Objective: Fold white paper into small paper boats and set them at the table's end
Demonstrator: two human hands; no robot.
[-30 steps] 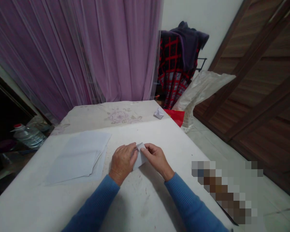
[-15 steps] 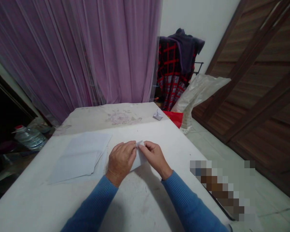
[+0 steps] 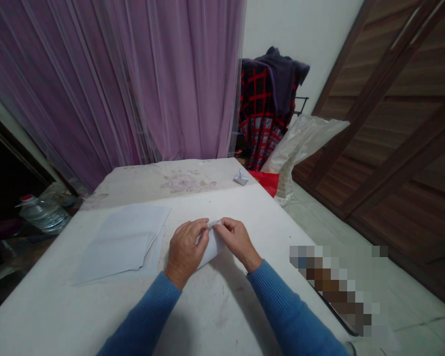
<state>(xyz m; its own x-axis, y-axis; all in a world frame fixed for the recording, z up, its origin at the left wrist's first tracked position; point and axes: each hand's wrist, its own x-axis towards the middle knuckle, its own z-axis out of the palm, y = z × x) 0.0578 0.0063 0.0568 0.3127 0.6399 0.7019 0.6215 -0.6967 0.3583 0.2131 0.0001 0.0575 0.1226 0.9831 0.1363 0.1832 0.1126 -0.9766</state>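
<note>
A folded piece of white paper [image 3: 212,248] is between my two hands, low over the middle of the table. My left hand [image 3: 186,249] grips its left side, fingers bent toward the top edge. My right hand [image 3: 237,240] pinches the top right of the paper between thumb and forefinger. The paper's upper edge looks creased over where the fingertips meet; the exact fold is partly hidden by the fingers. To the left of my hands lies a stack of white paper sheets [image 3: 120,247]. A small folded paper shape [image 3: 241,177] rests near the far right corner.
The table [image 3: 133,316] has a pale cover with a printed flower. Behind it hangs a purple curtain [image 3: 178,84]. A large water bottle [image 3: 44,215] stands at the left. Past the right edge are a red bag [image 3: 267,182], a whitish plastic sack [image 3: 300,143] and a wooden wardrobe [image 3: 385,113].
The paper's top edge has been bent down a little under my fingertips, and more of its face shows beside my left thumb. Both hands stay nearly in place.
</note>
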